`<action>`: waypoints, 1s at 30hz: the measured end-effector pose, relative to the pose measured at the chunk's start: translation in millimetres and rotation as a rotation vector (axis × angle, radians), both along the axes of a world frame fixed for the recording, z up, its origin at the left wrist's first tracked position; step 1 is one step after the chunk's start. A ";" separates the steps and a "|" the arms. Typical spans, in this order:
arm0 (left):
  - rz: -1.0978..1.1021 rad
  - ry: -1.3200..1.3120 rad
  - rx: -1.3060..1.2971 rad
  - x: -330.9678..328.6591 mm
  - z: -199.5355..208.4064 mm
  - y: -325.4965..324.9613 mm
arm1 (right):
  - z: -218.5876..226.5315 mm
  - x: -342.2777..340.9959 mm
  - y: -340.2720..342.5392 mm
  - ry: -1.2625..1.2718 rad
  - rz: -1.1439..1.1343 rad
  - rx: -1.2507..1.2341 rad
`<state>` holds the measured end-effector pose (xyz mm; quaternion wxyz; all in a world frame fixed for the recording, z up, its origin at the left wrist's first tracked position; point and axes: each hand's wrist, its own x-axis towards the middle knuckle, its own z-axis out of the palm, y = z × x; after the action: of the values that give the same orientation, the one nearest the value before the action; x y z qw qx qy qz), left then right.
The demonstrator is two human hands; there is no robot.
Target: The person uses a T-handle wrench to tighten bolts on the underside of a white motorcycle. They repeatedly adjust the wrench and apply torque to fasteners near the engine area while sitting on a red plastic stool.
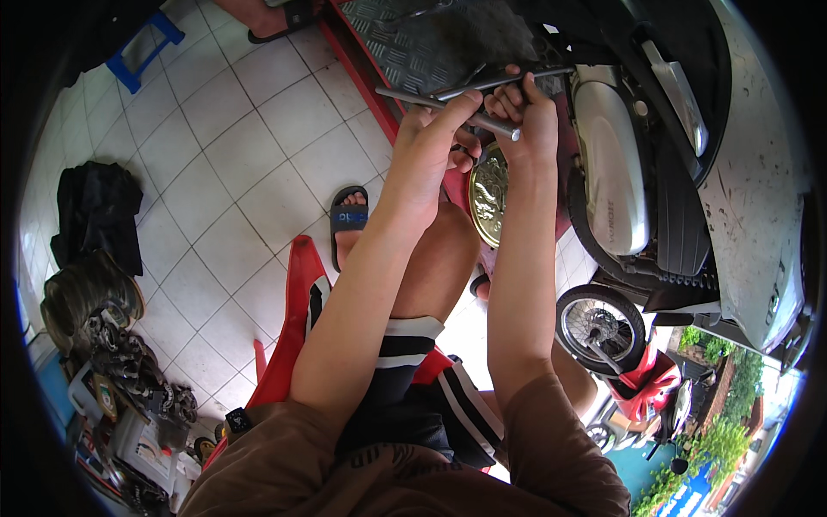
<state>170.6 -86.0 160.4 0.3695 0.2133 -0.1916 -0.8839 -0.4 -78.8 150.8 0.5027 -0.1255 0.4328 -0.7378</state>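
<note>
My left hand (426, 142) is closed on a slim metal rod (500, 127), its thumb pressed along the top. The rod slants from upper left down to a round, thicker end beside my right wrist. My right hand (527, 116) has its fingers curled and thumb raised around a second, darker metal rod (491, 84). That one crosses behind the first and reaches toward the motorcycle (612, 164). Parts of both rods are hidden by my fingers, so I cannot tell what kind of tools they are. Below my hands sits a round gold-coloured tin or tray (488, 196).
A red-edged metal platform (405, 43) with tread plate lies ahead, under the motorcycle. I sit on a red plastic chair (300, 284). Used parts (129, 362) are piled at left, near a black cloth (99, 215). A blue stool (142, 52) and another person's sandalled foot (289, 19) are farther off.
</note>
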 end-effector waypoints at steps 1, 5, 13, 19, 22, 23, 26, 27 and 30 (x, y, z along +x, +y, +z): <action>-0.003 0.026 -0.005 -0.5 -5.8 -0.8 | 0.9 0.8 -0.4 -0.001 0.001 0.004; 0.145 -0.128 -0.202 -1.0 0.9 9.2 | 0.7 0.9 -0.1 -0.021 0.010 -0.009; 0.031 -0.031 0.023 -12.3 -21.5 12.1 | -12.3 -19.9 8.8 0.148 0.046 0.191; -0.163 0.645 0.748 -20.4 -49.1 14.6 | 28.4 -36.7 18.5 1.088 0.385 0.918; -0.133 0.703 0.531 -11.0 -88.2 -29.5 | 51.3 -35.8 40.0 1.360 0.430 1.003; -0.166 0.634 0.459 -14.9 -100.9 -41.5 | 57.0 -40.8 43.9 1.424 0.411 1.054; -0.243 0.330 0.284 -20.7 -103.0 -35.3 | 75.5 -61.6 75.7 1.491 0.334 1.195; -0.267 0.244 0.263 -15.6 -104.1 -23.1 | 70.4 -59.2 83.8 1.491 0.336 1.238; -0.339 0.165 0.221 -6.4 -90.9 4.5 | 81.8 -50.1 81.5 1.505 0.305 1.304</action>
<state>164.2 -81.5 69.5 0.2043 0.1439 -0.0960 -0.9635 -50.5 2.7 232.6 0.1582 -0.3135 0.9362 -0.0138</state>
